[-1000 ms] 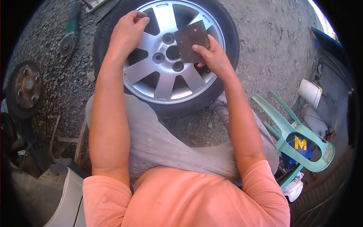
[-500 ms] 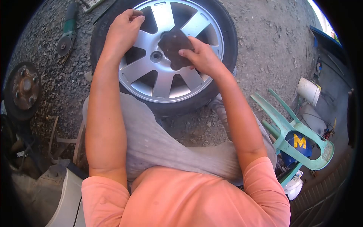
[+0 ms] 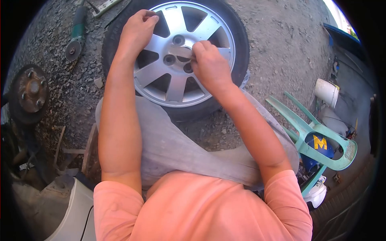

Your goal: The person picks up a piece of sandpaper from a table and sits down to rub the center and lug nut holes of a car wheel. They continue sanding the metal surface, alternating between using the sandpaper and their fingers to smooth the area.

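A wheel with a silver alloy rim point(image 3: 176, 86) and a black tire point(image 3: 240, 48) lies flat on the gravel in front of my legs. My right hand point(image 3: 211, 64) pinches a flat dark plate point(image 3: 179, 51), seen nearly edge-on over the hub of the wheel. My left hand point(image 3: 140, 28) is above the upper left of the rim, its fingers curled with thumb and fingertips close together. Whatever it may hold is too small to make out.
An angle grinder point(image 3: 76, 38) lies on the gravel at the upper left, near a power strip point(image 3: 106, 6). A rusty brake hub point(image 3: 30, 94) is at the left. To the right are a green plastic chair point(image 3: 293, 116), a white bucket point(image 3: 326, 92) and a blue container point(image 3: 315, 150).
My right hand has turned the plate from its broad face to nearly edge-on, uncovering more hub holes. My left hand has shifted slightly right, still curled.
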Tool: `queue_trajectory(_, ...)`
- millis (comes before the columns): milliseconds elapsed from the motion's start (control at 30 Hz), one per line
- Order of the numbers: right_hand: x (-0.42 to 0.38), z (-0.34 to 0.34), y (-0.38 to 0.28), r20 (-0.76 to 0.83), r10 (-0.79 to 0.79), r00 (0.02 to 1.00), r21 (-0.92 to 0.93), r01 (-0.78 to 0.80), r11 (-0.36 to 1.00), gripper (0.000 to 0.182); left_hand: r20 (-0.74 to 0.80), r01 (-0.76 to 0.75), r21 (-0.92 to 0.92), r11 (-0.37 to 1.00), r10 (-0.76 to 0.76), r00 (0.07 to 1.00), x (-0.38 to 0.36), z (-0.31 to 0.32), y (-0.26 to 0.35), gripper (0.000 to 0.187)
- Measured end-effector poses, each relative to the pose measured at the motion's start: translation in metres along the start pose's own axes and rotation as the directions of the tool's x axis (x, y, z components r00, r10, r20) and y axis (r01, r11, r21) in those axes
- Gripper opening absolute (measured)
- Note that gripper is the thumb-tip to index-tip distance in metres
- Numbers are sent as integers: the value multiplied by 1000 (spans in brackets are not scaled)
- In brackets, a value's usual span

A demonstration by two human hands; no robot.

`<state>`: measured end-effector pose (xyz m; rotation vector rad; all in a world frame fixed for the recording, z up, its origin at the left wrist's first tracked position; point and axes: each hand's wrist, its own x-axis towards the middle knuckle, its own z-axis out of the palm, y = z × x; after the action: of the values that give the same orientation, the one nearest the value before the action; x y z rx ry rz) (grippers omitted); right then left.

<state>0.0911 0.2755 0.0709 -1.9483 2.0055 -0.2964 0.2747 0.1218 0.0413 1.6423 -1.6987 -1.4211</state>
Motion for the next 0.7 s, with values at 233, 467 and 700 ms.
queue_trajectory(233,-34,55,-46,-71,-37,997,-133,27,991,50,-110,2,-205,979,-25,994,10,-14,-3,39)
queue_trajectory(467,-33,67,-55,-97,-6,995,-107,-4,994,56,-42,38,-204,978,-47,998,8,-14,2,41)
queue_trajectory(700,-28,86,-52,-213,27,977,-59,-41,997,54,-23,46,-220,974,-53,998,1,-12,10,39)
